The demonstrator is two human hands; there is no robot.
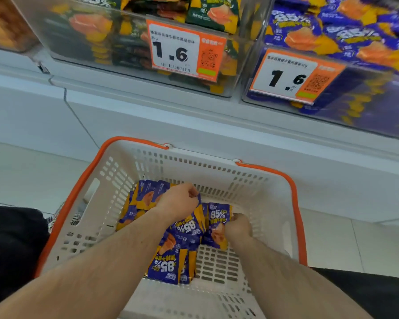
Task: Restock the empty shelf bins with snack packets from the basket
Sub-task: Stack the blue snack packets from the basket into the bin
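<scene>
Hands are both down inside the basket [115, 180], which is white with orange handles and sits on the floor below the shelf. The left hand [179, 200] is curled tight, with its fingers bent round the top edges of a bunch of purple packets [148, 195] at the back of the basket. The right hand [238, 226] is curled too, and its fingers pinch the side of one upright packet [218, 221] that says 85% on the front. More purple and yellow packets lie in a loose pile [173, 261] on the basket floor between and under the two arms, and the right part of the basket floor is bare. Up on the shelf, a clear bin [366, 88] on the right is filled with the same purple packets and has an orange and white price tag [286, 77] that reads 1.6. Just beside it on the left is another clear bin [90, 47] with dark green packets and its own tag [177, 50], also 1.6. Dark clothes show at the lower left and lower right corners
</scene>
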